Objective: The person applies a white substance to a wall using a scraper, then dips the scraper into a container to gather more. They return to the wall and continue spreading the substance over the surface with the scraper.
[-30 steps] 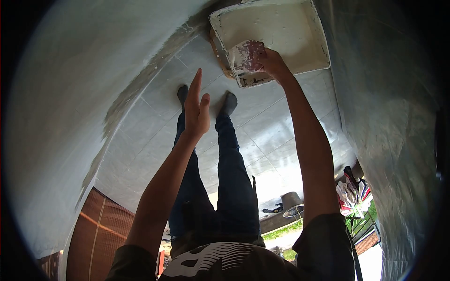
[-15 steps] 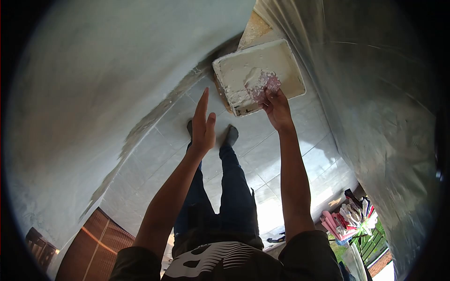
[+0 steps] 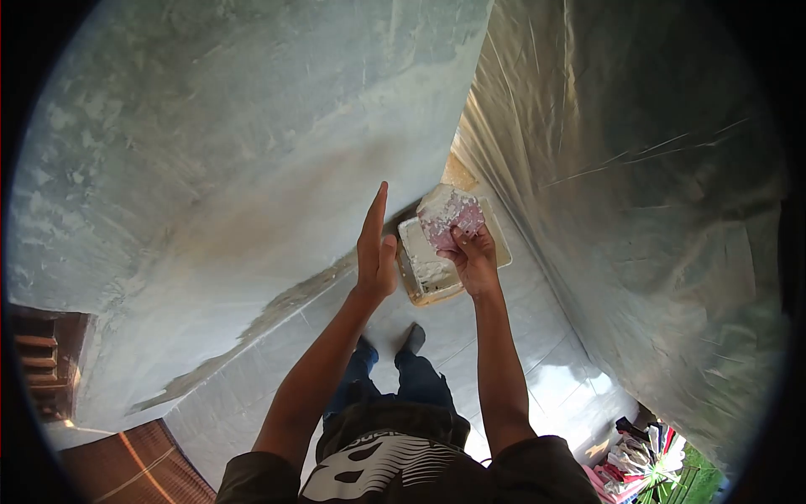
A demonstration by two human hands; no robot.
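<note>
Hold the flat pinkish paste-smeared scraper (image 3: 452, 217) level, probably best against drips, while seen over the rectangular off-white tray (image 3: 501, 239) of pale paste (image 3: 422, 260). Pinching its near edge between thumb and curled fingers of the right hand (image 3: 475, 262); gripping nothing with the left hand (image 3: 377, 256), open, straight-fingered, thumb slightly apart.

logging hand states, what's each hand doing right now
Left hand: open, fingers straight, nothing held.
Right hand: closed on a flat pink piece smeared with white.
</note>
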